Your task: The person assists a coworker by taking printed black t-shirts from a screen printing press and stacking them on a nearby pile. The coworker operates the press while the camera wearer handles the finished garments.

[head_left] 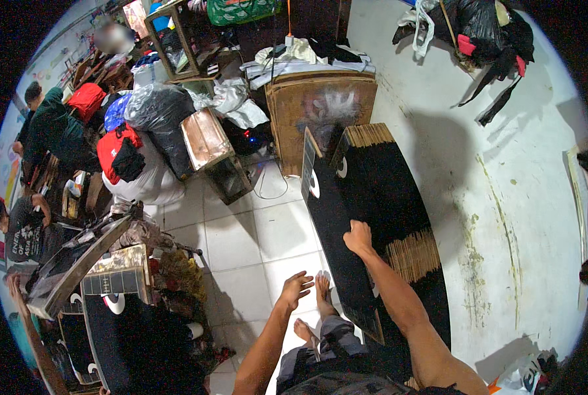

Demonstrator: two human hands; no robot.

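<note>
A long row of black-faced boards (387, 178) stands on edge along the wall at my right, with thin brown edges showing in places. The nearest one, a large black panel (330, 227) with a white curved mark, leans out a little from the others. My right hand (358, 238) is closed over the upper edge of this panel; its fingertips are hidden behind it. Lower and to the left, my left hand (297, 289) hangs in the air above the floor near my feet, fingers apart and nothing in them.
Brown boards (320, 112) topped with folded cloth stand ahead. A wooden box (213, 155) and filled bags (159, 115) are on the left. More black panels (119, 329) lie at lower left, where another person's arm (34, 336) reaches in. Dark bags (481, 33) hang on the wall.
</note>
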